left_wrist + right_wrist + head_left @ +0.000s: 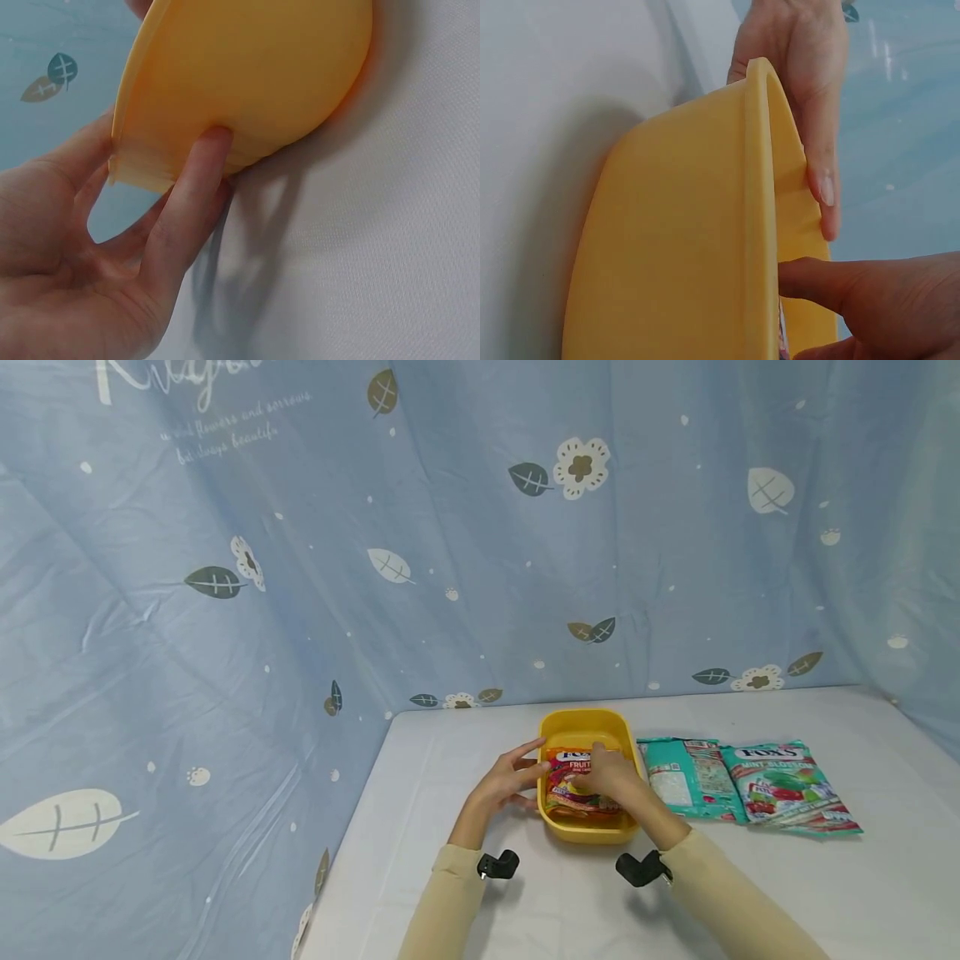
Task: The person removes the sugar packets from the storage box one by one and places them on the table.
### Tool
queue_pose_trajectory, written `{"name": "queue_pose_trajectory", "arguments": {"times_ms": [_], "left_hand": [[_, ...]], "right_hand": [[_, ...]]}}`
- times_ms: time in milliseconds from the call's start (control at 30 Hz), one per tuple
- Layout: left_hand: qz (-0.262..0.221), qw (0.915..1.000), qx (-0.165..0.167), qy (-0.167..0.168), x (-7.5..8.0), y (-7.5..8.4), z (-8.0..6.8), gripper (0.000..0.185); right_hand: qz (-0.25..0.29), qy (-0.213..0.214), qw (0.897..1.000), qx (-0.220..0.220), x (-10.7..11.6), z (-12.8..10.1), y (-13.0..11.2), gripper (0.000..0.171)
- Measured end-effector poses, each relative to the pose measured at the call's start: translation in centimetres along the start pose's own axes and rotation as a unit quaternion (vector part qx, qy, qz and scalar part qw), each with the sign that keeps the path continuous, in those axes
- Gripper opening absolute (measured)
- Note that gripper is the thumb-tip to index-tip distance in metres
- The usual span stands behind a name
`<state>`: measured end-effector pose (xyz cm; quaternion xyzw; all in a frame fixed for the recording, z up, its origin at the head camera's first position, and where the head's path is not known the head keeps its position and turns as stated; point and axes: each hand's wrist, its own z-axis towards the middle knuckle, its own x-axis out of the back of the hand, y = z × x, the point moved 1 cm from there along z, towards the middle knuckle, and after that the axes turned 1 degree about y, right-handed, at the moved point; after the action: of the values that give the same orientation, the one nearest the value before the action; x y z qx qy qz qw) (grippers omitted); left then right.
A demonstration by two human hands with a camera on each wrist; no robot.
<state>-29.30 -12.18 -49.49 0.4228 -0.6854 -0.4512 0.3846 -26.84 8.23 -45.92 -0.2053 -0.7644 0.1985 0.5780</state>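
Note:
A yellow plastic tub (587,835) stands on the white table with an orange fruit candy bag (572,793) lying inside it. My left hand (517,772) pinches the tub's left wall. Its thumb (196,187) presses the outer wall (247,67) and its fingers (819,157) reach over the rim (756,187) to the inside. My right hand (609,772) rests palm down on top of the bag, and its thumb (817,283) lies straight toward the tub's inner wall. Most of the bag is hidden under that hand.
Two teal candy bags (686,777) (787,787) lie flat on the table just right of the tub. A blue flowered cloth (300,568) hangs behind and to the left. The table's left edge (352,827) runs close to my left arm.

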Motion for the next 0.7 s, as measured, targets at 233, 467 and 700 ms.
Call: {"name": "queue_pose_trajectory", "arguments": {"times_ms": [233, 467, 700], "left_hand": [[0.0, 1.0, 0.007, 0.002, 0.02, 0.07, 0.02, 0.055], [0.002, 1.0, 0.006, 0.003, 0.12, -0.24, 0.16, 0.056], [-0.002, 1.0, 0.005, 0.003, 0.05, -0.11, 0.08, 0.056]], "right_hand": [[-0.011, 0.013, 1.0, -0.004, 0.06, -0.07, 0.09, 0.086], [0.02, 0.037, 0.999, 0.002, 0.41, -0.07, 0.37, 0.081], [0.033, 0.019, 0.999, 0.016, 0.69, 0.04, 0.89, 0.082]]}}
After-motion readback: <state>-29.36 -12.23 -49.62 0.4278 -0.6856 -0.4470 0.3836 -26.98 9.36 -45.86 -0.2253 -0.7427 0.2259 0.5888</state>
